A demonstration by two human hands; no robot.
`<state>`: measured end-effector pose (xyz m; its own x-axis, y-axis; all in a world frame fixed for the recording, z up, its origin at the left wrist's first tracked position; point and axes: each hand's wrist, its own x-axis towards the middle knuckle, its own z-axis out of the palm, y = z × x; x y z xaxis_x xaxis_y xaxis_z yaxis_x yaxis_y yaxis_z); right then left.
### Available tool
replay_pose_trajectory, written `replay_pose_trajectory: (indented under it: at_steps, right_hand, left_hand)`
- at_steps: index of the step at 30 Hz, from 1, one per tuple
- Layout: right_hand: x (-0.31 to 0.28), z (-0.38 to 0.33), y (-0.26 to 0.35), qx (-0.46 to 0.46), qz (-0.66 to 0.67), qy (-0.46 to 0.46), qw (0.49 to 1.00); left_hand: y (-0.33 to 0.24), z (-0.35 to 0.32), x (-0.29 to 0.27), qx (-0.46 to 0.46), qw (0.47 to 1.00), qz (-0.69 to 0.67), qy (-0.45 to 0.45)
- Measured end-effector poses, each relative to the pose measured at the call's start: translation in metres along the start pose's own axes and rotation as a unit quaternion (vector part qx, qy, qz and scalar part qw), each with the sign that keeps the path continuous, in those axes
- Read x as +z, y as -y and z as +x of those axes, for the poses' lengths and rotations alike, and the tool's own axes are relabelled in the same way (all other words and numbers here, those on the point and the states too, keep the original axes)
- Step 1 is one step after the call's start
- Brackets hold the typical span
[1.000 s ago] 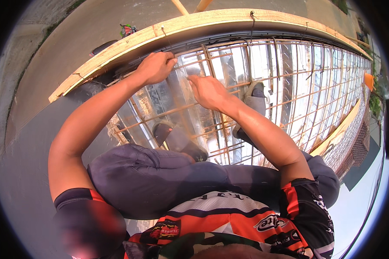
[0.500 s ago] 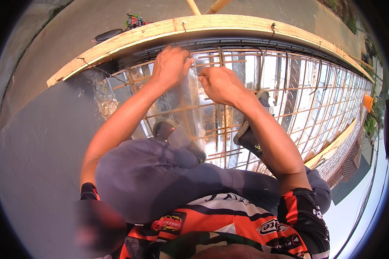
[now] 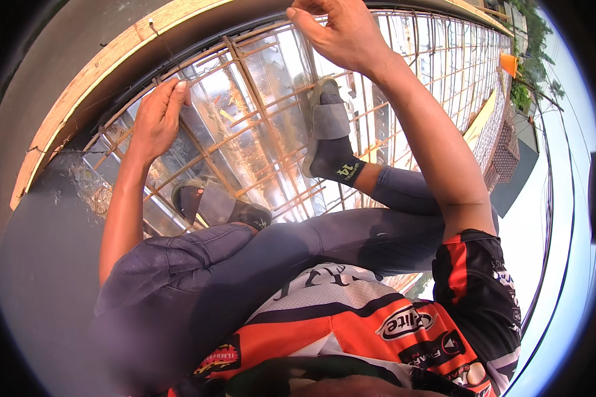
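Note:
My left hand [image 3: 155, 119] is closed, thumb pressed against the curled fingers, just above the rusty steel bar mesh [image 3: 208, 155] near its left end. Whatever it pinches, if anything, is too small to make out. Farther right, at the top edge of the picture, my right hand [image 3: 341, 36] is raised over the mesh with thumb and fingertips drawn together. What lies in that pinch cannot be made out, and part of the hand is cut off by the edge. Shiny corrugated metal sheeting [image 3: 271, 59] shows beneath the bars.
A wooden board [image 3: 112, 63] runs along the far side, with bits of wire on it. My feet in sandals, one a grey-strapped sandal [image 3: 330, 122], rest on the mesh. An orange object [image 3: 508, 64] stands far right, near overhead cables [image 3: 549, 198] and a tiled roof [image 3: 504, 155].
My hands, close together before, are now well apart: the left is farther left and lower, the right higher and nearer the top edge. The whole view has shifted and tilted.

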<state>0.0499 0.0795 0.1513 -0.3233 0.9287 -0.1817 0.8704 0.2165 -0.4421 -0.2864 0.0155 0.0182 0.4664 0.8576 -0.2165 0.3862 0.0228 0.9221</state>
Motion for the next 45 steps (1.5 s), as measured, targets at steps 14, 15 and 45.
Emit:
replay_pose_trajectory:
  at_steps: [14,15,45]
  right_hand:
    - [0.094,-0.195,-0.182,0.296,-0.127,0.289,0.901]
    - [0.099,-0.196,-0.187,0.3,-0.124,0.284,0.902]
    - [0.161,-0.079,0.133,0.202,0.402,0.128,0.884]
  left_hand:
    - [-0.018,-0.005,0.007,0.194,0.979,0.056,0.019]
    - [-0.02,-0.002,0.009,0.193,0.979,0.057,0.009]
    - [-0.003,-0.039,-0.028,-0.215,0.927,-0.303,0.041]
